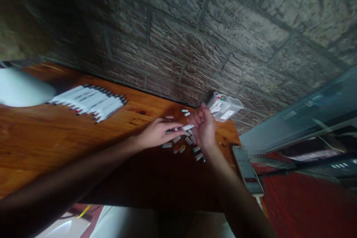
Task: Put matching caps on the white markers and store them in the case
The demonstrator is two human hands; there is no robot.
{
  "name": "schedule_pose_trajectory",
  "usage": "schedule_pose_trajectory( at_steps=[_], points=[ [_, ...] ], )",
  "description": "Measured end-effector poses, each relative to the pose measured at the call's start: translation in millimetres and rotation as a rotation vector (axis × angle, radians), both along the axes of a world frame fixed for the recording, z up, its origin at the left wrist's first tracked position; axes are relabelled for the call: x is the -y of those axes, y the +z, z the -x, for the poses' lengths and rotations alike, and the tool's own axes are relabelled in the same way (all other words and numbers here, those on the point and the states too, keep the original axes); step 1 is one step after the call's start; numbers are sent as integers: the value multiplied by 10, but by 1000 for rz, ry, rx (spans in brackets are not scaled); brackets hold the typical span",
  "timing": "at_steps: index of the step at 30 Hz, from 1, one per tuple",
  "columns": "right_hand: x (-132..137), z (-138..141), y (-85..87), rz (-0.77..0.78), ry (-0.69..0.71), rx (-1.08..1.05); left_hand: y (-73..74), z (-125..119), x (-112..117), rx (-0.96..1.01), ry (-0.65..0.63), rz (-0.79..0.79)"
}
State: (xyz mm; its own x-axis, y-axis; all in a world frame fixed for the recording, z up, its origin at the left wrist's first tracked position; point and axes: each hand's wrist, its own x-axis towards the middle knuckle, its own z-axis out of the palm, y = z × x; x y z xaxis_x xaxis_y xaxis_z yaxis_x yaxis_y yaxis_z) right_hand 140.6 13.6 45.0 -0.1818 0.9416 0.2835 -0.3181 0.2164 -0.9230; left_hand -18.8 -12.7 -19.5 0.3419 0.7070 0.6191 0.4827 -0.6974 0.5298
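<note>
My right hand (205,128) is closed around a white marker (187,127) over the right part of the wooden table, its thumb pointing up. My left hand (154,133) reaches in from the left. Its thumb and fingers pinch the marker's left end; whether a cap sits there is too small to tell. Below and around both hands lie several loose marker caps, mostly white, among them a white cap (166,145) and a yellow-ended cap (182,148). Two more small caps (184,111) lie beyond the hands.
Several markers (92,100) lie in a slanted row at the left. A clear plastic box (227,109) with a few coloured ends inside stands against the stone wall (173,44). A phone (247,171) with a cable lies at the table's right edge. A white rounded object (25,87) is at far left.
</note>
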Motion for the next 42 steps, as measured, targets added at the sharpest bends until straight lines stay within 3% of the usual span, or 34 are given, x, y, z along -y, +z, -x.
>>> schedule_pose_trajectory(
  at_steps=[2,4,9,12,15,21,26,29,33,36,39,42],
  points=[
    [-66,42,1,-51,1,165,16,-26,25,30,-6,82],
    [-98,-117,-32,-133,9,469,38,-25,35,75,-18,186],
    [20,-1020,-173,-218,9,914,82,54,-4,209,-20,303],
    [113,-1389,-226,-262,116,1138,65,86,-35,269,-15,323],
    [122,-1451,-253,-315,225,1277,31,78,-52,306,-17,325],
    [-31,-1271,-254,-431,348,1403,2,16,-58,424,-115,421],
    [-40,-1200,-219,-496,369,1407,17,1,-47,517,-275,551],
    [-36,-1187,-99,-505,265,1334,19,9,-24,480,-278,535],
    [-67,-1080,232,-352,-91,825,10,16,7,350,-235,468],
    [-91,-927,495,-299,-245,527,15,17,26,279,-224,434],
    [-102,-800,623,-278,-251,458,30,21,34,255,-217,431],
    [-111,-765,590,-247,-184,495,34,29,31,242,-211,426]
  ],
)
